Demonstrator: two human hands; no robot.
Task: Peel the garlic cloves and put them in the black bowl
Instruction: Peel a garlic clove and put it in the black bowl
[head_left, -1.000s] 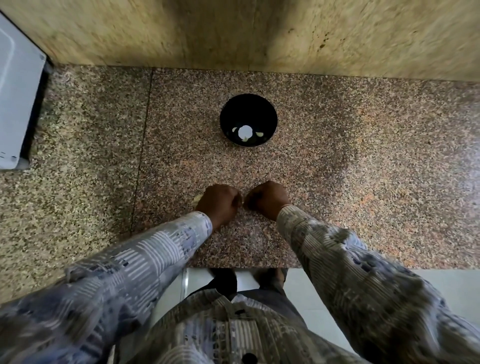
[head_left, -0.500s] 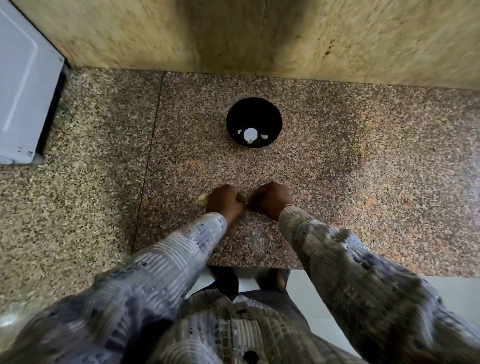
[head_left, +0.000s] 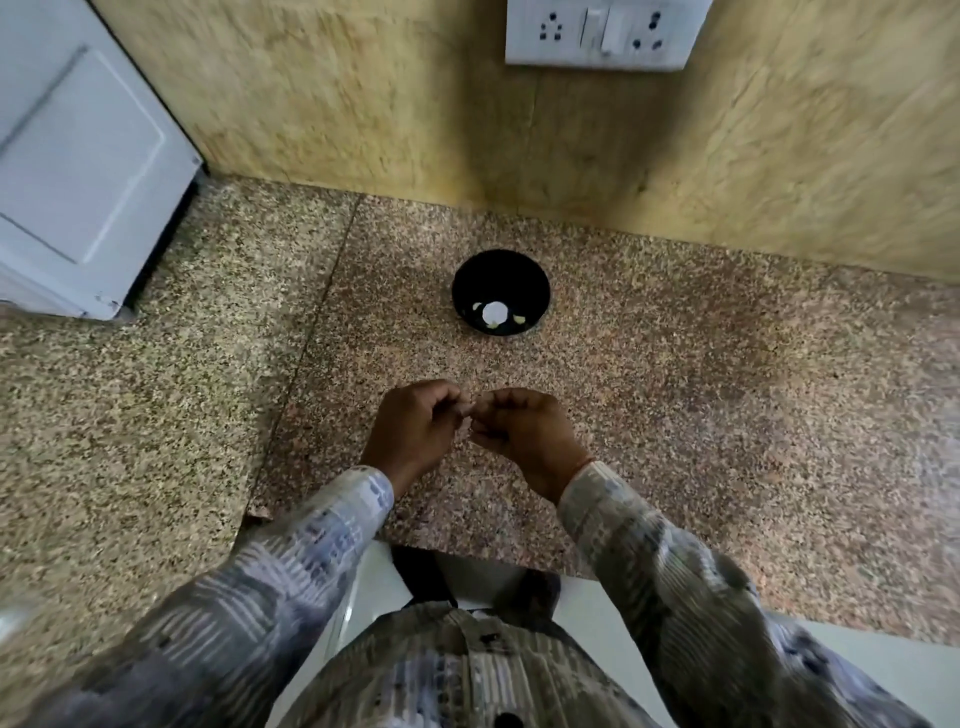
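The black bowl (head_left: 500, 271) stands on the speckled granite counter (head_left: 701, 395), near the back wall. Pale peeled garlic cloves (head_left: 493, 314) lie in its bottom. My left hand (head_left: 415, 434) and my right hand (head_left: 524, 434) are held side by side just in front of the bowl, a little above the counter. Their curled fingertips meet and pinch a small garlic clove (head_left: 469, 414), almost entirely hidden by the fingers. Both patterned sleeves reach in from the bottom of the view.
A white appliance (head_left: 78, 156) stands at the back left on the counter. A white socket and switch plate (head_left: 602, 31) is on the yellow wall above the bowl. The counter's front edge (head_left: 467, 553) runs just below my wrists.
Both hands have lifted off the counter and turned fingers-up, still pinched together. The pale piece beside my left hand is no longer visible. The camera has tilted up, showing the socket plate.
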